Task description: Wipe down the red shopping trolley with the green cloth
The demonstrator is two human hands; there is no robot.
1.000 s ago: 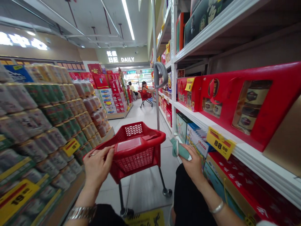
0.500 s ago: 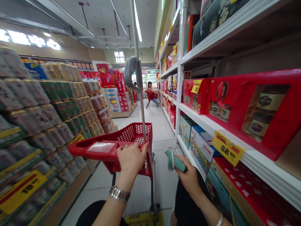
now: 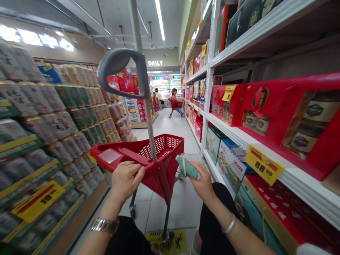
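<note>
A red plastic shopping cart (image 3: 162, 170) stands in the aisle right in front of me, its basket empty. A metal pole with a grey handle (image 3: 119, 65) rises from its rim. My left hand (image 3: 126, 179) grips the cart's near rim, fingers curled over the edge. My right hand (image 3: 203, 182) holds a small teal rolled pouch with a white band (image 3: 186, 168), close to the cart's right corner.
Stacked cans with yellow price tags (image 3: 39, 200) fill the left display. White shelves on the right (image 3: 278, 170) carry red gift boxes and an 88.00 tag (image 3: 262, 164). Far down the aisle a person sits beside another red cart (image 3: 176, 106). A yellow floor sticker (image 3: 170, 242) lies below.
The cart has turned and swung so its pole and grey handle now lean nearer to me. My left hand shifted along the rim. My right hand with the pouch moved in toward the cart.
</note>
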